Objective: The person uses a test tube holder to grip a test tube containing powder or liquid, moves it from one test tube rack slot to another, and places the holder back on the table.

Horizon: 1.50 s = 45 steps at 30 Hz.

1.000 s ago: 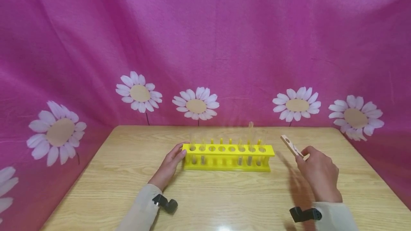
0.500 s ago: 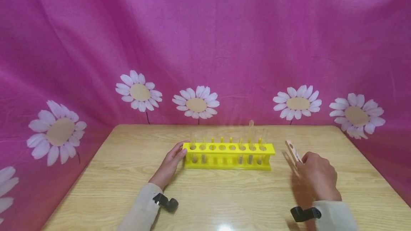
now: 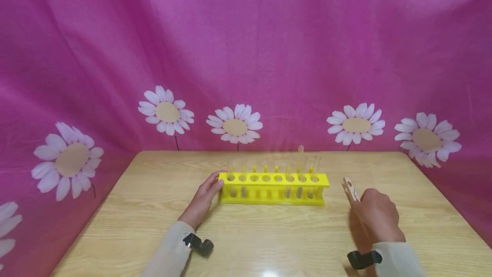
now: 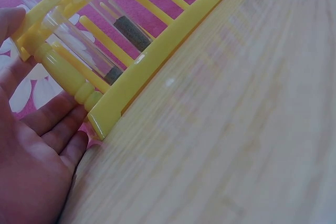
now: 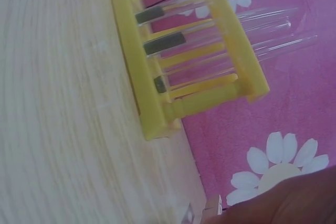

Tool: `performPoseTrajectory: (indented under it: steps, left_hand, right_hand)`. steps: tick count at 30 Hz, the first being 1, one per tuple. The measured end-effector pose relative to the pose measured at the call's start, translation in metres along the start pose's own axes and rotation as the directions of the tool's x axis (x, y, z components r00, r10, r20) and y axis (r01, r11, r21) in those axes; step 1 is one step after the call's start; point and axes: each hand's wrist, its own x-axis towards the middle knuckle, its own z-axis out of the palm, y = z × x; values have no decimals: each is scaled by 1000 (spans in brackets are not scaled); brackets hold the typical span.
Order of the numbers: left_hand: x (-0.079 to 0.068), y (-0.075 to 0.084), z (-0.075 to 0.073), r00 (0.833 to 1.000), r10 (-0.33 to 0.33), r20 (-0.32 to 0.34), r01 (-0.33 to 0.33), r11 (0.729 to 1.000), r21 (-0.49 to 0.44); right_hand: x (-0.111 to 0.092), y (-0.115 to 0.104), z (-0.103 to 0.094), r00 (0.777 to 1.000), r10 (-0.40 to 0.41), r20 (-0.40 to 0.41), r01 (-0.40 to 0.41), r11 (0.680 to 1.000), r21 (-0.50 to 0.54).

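A yellow test tube rack point(image 3: 269, 183) stands upright on the wooden table. My left hand point(image 3: 203, 195) holds its left end, thumb on the top plate and fingers behind the end post point(image 4: 63, 72). Glass test tubes point(image 3: 300, 153) sit in it, two toward the left end and three toward the right. Dark grey material point(image 5: 165, 43) fills their bottoms. Right of the rack, apart from it, my right hand point(image 3: 378, 213) grips a wooden test tube clamp point(image 3: 351, 188), its front end pointing away from me. In the right wrist view the clamp is mostly cut off.
The wooden table point(image 3: 246, 234) reaches back to a pink curtain point(image 3: 246, 54) with white daisies, which hangs behind and along both sides. Middle holes of the rack hold no tubes. A black wrist camera point(image 3: 363, 260) sits on each sleeve.
My right hand has drawn slightly back toward me and lowered, bringing the clamp down closer to the table. The left hand and the rack have stayed put.
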Motion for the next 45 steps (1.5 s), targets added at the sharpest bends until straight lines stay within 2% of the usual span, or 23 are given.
performPoseTrajectory:
  steps: [7, 13, 18, 28, 41, 45]
  left_hand:
    - [1, -2, 0, 1000, 15, 1, -15, 1000, -5]
    - [2, -2, 1, 999, 32, 9, -32, 999, -12]
    - [0, -3, 1, 1000, 13, 12, -13, 1000, -14]
    - [0, -2, -1, 999, 40, 10, -39, 999, -5]
    - [-1, -2, -2, 999, 45, 13, -45, 999, -16]
    - [-2, -2, -1, 999, 48, 16, -47, 999, -15]
  right_hand:
    - [2, 2, 3, 999, 11, 43, -10, 1000, -13]
    - [2, 2, 6, 999, 13, 31, -12, 999, -38]
    - [2, 1, 6, 999, 18, 51, -16, 999, -47]
    - [3, 0, 5, 997, 15, 79, -11, 999, -49]
    - [-3, -8, -1, 998, -64, -4, 63, 997, -37]
    - [-9, -15, -3, 995, -100, -5, 100, 995, -30]
